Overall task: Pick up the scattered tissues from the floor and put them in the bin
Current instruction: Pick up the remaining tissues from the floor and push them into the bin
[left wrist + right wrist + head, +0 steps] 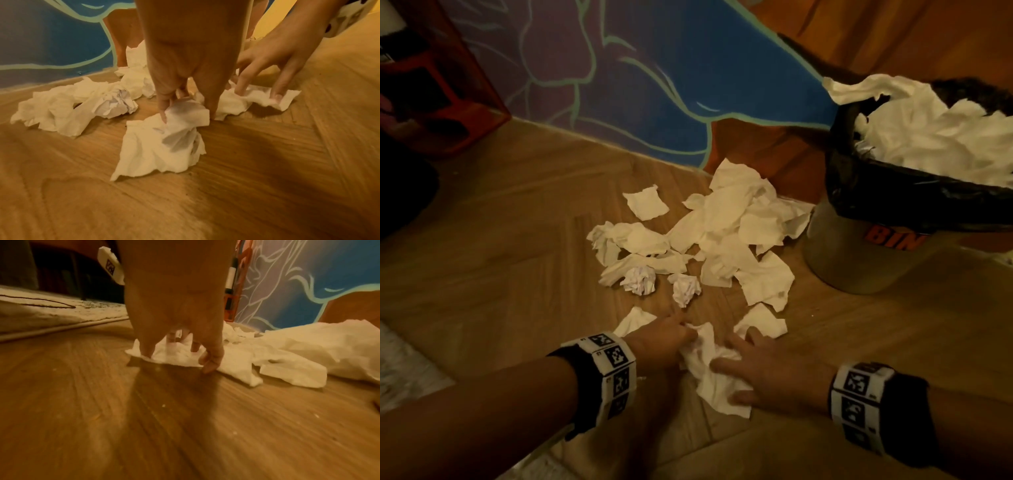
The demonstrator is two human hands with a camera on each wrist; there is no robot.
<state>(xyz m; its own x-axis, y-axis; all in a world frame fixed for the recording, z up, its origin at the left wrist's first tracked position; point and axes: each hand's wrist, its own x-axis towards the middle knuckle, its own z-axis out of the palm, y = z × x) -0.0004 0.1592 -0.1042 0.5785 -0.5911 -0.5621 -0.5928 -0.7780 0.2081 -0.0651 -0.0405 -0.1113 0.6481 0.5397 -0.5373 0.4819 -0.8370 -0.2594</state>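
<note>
Several white tissues point(726, 222) lie scattered on the wooden floor beside the bin point(842, 263), which has a black liner and is heaped with tissues point(935, 137). Two crumpled paper balls point(640, 279) sit at the near edge of the pile. My left hand point(686, 329) point(185, 112) pinches a bunched tissue point(160, 151) between thumb and fingers, at floor level. Close to its right, my right hand point(726, 368) point(176, 355) presses spread, straight fingers on another tissue point(712, 383) point(246, 100). Whether these two are joined I cannot tell.
A painted wall point(654, 68) runs behind the pile. A red piece of furniture point(434, 89) stands at the far left. A pale rug point(400, 370) point(51, 313) lies at the near left. Bare floor point(500, 257) stretches left of the tissues.
</note>
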